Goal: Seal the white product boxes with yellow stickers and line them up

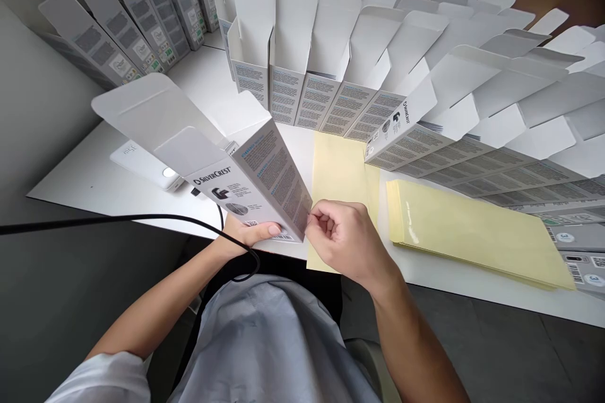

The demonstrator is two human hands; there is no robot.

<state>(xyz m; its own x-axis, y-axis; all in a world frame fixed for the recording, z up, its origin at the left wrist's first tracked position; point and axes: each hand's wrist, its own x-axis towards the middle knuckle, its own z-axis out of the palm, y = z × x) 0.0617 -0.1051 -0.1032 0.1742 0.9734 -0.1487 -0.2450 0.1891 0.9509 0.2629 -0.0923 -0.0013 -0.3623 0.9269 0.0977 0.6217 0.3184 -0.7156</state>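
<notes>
I hold the white printed SilverCrest cardboard carton (pixel 269 179) tilted above the edge of the white table (pixel 80 189); my left hand (pixel 248 233) clamps its lower end, thumb flat on the panel; my right hand (pixel 345 242) pinches its edge; a firm, square grip limits creasing.

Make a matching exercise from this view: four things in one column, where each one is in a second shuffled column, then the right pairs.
Things:
1. Left hand
2. Right hand
3. Stack of pale yellow sheets
4. White device with a round button

Places:
A. Fingertips at the edge of the SilverCrest carton
B. Left on the table, behind the carton
C. Under the carton, holding it
D. Flat on the table, right of the hands

Pairs: 1-C, 2-A, 3-D, 4-B
</notes>
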